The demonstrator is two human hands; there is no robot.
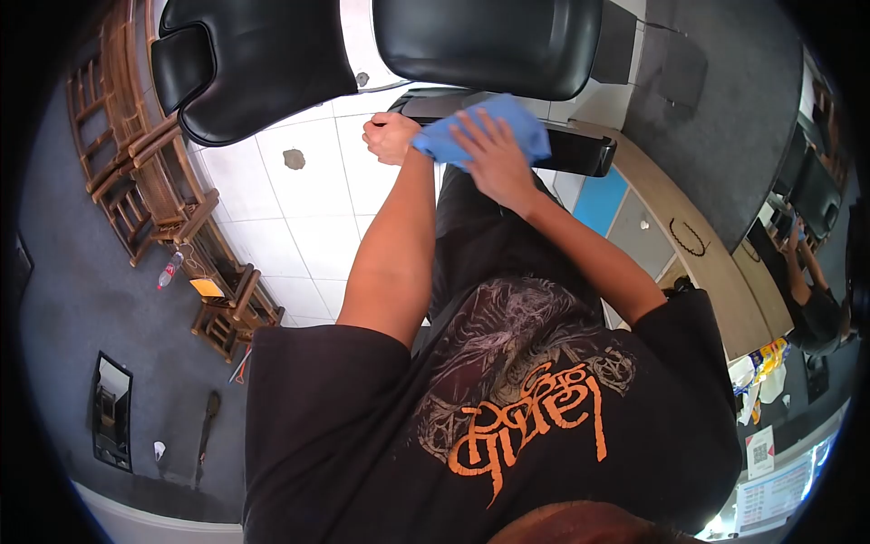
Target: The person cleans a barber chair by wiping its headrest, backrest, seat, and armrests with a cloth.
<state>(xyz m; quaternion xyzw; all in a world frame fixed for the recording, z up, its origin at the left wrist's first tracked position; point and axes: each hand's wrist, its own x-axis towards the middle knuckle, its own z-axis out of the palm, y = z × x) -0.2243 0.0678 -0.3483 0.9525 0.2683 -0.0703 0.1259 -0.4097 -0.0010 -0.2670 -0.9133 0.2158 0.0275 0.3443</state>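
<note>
My right hand (494, 159) presses a blue cloth (524, 127) against a shiny black chair part (580, 152), perhaps an armrest or footrest. Its fingers lie over the cloth, slightly blurred. My left hand (391, 138) is closed at the left end of that black part, and what its fingers hold, if anything, is hidden. One edge of the cloth reaches my left wrist. Just beyond both hands is a black padded chair seat (489, 45). A second black padded piece (272, 63) stands to the left of it.
A wooden counter (725, 295) with a dark beaded bracelet (689, 238) runs along the right, below a mirror (816, 199). Bamboo chairs (159, 186) line the left wall. The white tiled floor (304, 195) has a drain (294, 160).
</note>
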